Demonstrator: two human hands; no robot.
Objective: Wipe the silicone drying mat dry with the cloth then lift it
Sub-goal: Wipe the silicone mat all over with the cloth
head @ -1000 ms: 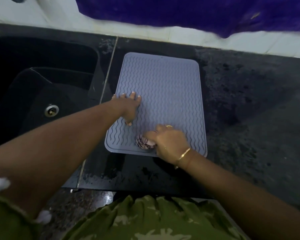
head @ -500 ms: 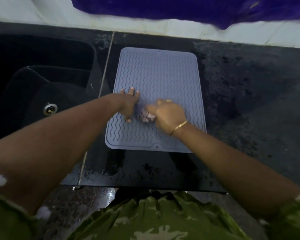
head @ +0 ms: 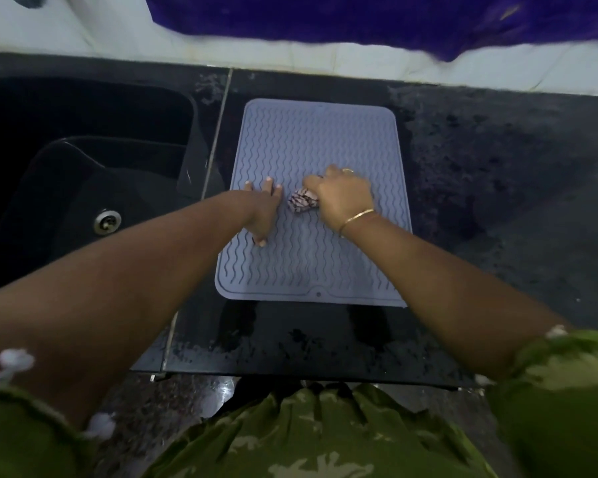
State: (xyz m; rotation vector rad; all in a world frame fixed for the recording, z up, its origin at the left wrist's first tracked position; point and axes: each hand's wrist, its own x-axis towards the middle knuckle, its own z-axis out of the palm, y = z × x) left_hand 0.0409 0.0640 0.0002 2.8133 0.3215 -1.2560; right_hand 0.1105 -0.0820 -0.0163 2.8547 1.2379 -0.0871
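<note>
A grey silicone drying mat [head: 311, 139] with wavy ridges lies flat on the black counter. My left hand [head: 261, 210] presses flat on the mat's left side, fingers spread. My right hand [head: 342, 198] grips a small bunched patterned cloth [head: 301, 201] against the middle of the mat, just right of my left hand. Most of the cloth is hidden under my fingers.
A black sink [head: 83, 174] with a metal drain [head: 107, 220] sits left of the mat. The dark speckled counter [head: 497, 188] stretches to the right. A white tiled wall [head: 359, 63] and purple fabric [head: 377, 19] lie behind. The counter's front edge [head: 308, 377] is near my body.
My right hand has carried the cloth from the mat's near edge up to its middle. My left hand stays pressed on the mat's left side.
</note>
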